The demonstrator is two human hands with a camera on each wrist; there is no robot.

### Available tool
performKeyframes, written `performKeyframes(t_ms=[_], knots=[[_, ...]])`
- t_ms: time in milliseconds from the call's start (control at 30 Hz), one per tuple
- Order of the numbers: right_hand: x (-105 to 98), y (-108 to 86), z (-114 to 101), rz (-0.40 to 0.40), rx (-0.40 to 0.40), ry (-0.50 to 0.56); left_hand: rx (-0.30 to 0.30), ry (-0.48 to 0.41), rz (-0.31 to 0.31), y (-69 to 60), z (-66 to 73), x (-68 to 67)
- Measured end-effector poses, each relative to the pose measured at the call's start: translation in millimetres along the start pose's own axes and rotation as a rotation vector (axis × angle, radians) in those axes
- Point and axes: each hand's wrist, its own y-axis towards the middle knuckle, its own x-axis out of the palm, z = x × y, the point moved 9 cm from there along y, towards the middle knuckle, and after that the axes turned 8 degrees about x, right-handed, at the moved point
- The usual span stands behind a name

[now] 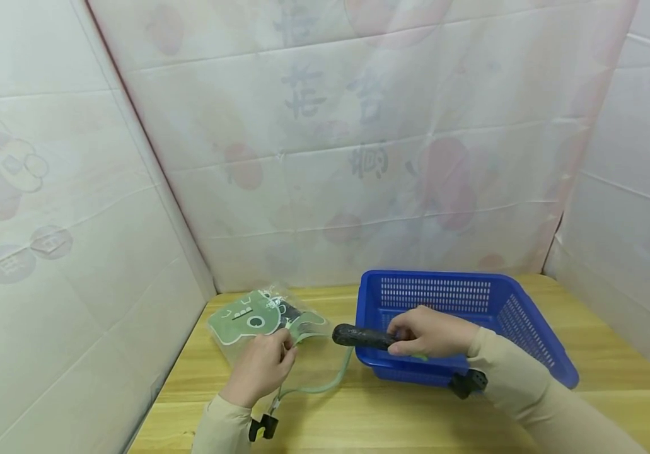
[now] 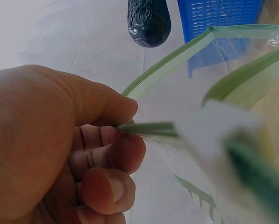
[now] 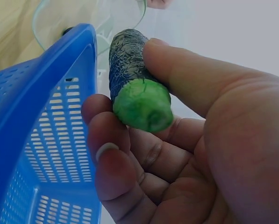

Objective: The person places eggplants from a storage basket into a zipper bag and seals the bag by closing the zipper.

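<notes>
My left hand (image 1: 262, 367) pinches the rim of a clear zip bag (image 1: 239, 318) with a green cartoon face and a green edge. Its mouth gapes, as the left wrist view shows along the green zip strip (image 2: 169, 65). Something dark (image 1: 292, 311) shows through the bag's far part; its kind is unclear. Between thumb and fingers, my right hand (image 1: 432, 331) grips a long, dark, wrinkled eggplant (image 1: 361, 337) by its green-capped end (image 3: 144, 105). The eggplant is held over the basket's left rim, its free end pointing left toward the bag, apart from it.
A blue plastic basket (image 1: 438, 275) with slotted walls stands on the wooden table (image 1: 353, 422), under and behind my right hand. Printed pale cloth (image 1: 313, 208) hangs at the back and both sides. Small black devices (image 1: 264, 427) sit at both wrists.
</notes>
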Motion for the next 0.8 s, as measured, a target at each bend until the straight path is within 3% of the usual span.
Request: performKeyframes(t_ms=[800], knots=[[29, 18.4, -28, -0.039, 0.009, 0.022, -0.007, -0.006, 0.0, 0.4, 0.6, -1.4]])
